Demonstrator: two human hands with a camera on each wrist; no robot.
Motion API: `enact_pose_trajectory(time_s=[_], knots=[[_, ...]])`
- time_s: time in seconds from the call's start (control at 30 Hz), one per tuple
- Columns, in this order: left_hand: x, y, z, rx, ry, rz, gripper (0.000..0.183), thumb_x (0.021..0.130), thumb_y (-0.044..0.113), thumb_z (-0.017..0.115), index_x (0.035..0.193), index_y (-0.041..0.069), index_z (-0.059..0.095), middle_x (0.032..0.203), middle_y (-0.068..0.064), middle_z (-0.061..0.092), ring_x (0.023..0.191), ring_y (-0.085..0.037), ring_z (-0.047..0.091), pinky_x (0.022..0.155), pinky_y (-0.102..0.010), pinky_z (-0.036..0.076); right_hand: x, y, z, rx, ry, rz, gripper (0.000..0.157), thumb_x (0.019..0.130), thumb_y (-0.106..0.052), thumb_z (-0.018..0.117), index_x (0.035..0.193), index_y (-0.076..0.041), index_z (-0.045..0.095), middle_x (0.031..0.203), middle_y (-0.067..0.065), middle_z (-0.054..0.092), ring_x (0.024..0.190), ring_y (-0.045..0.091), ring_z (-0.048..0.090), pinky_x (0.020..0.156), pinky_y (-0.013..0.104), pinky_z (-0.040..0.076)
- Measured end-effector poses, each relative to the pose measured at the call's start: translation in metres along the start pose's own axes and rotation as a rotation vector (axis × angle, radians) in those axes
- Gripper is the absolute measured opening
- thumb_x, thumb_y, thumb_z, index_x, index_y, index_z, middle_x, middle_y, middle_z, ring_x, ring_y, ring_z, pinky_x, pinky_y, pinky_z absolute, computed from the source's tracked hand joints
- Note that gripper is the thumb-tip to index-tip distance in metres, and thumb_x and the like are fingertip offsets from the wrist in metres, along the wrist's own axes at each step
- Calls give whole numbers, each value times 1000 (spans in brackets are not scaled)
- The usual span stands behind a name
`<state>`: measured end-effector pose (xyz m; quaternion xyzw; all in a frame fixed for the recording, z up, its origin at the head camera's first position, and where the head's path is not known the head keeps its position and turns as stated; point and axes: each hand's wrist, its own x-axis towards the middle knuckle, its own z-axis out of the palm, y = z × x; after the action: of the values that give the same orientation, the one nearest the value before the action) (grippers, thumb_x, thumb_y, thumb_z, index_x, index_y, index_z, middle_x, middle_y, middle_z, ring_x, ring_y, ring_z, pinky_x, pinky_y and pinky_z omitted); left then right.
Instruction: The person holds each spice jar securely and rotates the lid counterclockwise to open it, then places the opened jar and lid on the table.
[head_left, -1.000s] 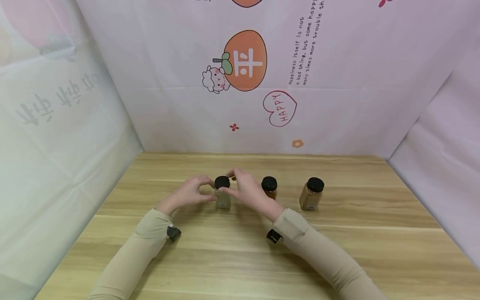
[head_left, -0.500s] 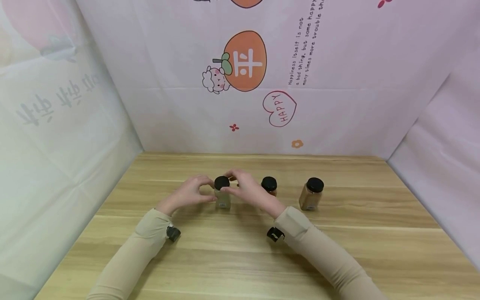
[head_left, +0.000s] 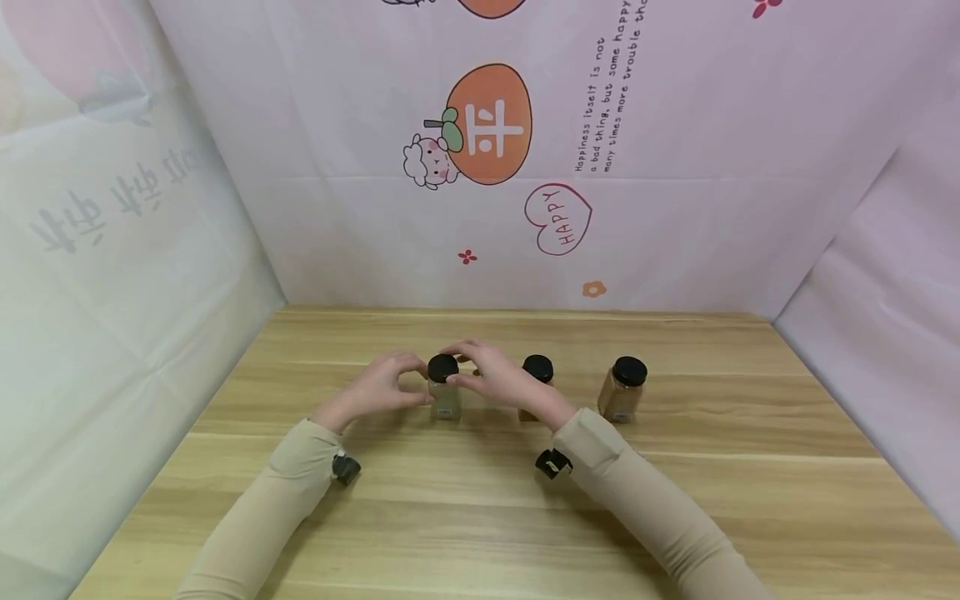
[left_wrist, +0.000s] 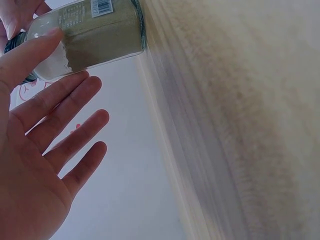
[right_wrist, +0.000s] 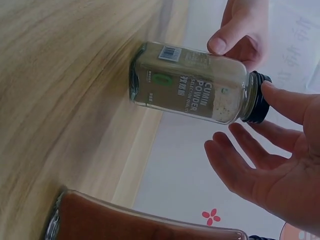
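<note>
A glass spice jar of cumin powder [head_left: 446, 403] with a black lid [right_wrist: 259, 98] stands upright on the wooden table. My left hand [head_left: 381, 385] grips its body from the left. In the left wrist view the thumb [left_wrist: 37, 55] lies across the glass, with the index and middle fingertips at the opposite side and the other fingers extended. From the right, my right hand [head_left: 497, 377] pinches the black lid between thumb and fingers. The right wrist view shows that thumb [right_wrist: 285, 100] on the lid's edge, some fingers spread loosely below it.
A jar of reddish-brown powder [right_wrist: 135, 220] stands right of the cumin, partly behind my right wrist in the head view. Further right is a jar of tan powder [head_left: 622, 397]. Printed white cloth [head_left: 375, 242] rises behind the table and along both sides.
My right hand has rotated slightly at the lid: its thumb has slid a little right and its fingers a little left. The left hand and the jar have stayed in place.
</note>
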<state>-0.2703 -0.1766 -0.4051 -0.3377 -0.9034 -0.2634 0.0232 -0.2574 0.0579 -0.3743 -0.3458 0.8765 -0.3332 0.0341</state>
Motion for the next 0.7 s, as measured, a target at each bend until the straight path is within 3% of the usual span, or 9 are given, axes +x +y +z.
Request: enact_pose_trajectory(time_s=[0.13, 0.27, 0.47, 0.7], knots=[[0, 0, 1, 3, -3, -10, 35, 78, 31, 77, 105, 11, 68, 105, -3, 68, 105, -25, 61, 94, -45, 47, 0, 1, -1, -3, -23, -23, 49, 95, -21, 59, 139, -3, 44, 139, 19, 45, 122, 36, 51, 91, 41, 52], [0, 0, 1, 1, -10, -10, 35, 77, 30, 78, 105, 12, 68, 105, -2, 68, 105, -23, 61, 95, -45, 46, 0, 1, 0, -4, -21, 14, 57, 94, -24, 60, 142, -4, 39, 142, 16, 44, 124, 33, 50, 95, 41, 49], [1, 0, 1, 1, -13, -10, 35, 77, 29, 78, 106, 11, 67, 106, -2, 68, 105, -23, 61, 96, -45, 46, 0, -7, 5, -1, 88, 135, 66, 88, -33, 68, 141, -6, 40, 136, 13, 51, 120, 29, 53, 96, 40, 48], [2, -1, 0, 4, -17, -2, 34, 77, 29, 78, 104, 10, 68, 104, -2, 69, 104, -23, 61, 95, -44, 46, -3, -17, 12, -94, 181, 229, 56, 83, -43, 70, 123, -8, 53, 124, 10, 58, 111, 26, 58, 86, 38, 52]])
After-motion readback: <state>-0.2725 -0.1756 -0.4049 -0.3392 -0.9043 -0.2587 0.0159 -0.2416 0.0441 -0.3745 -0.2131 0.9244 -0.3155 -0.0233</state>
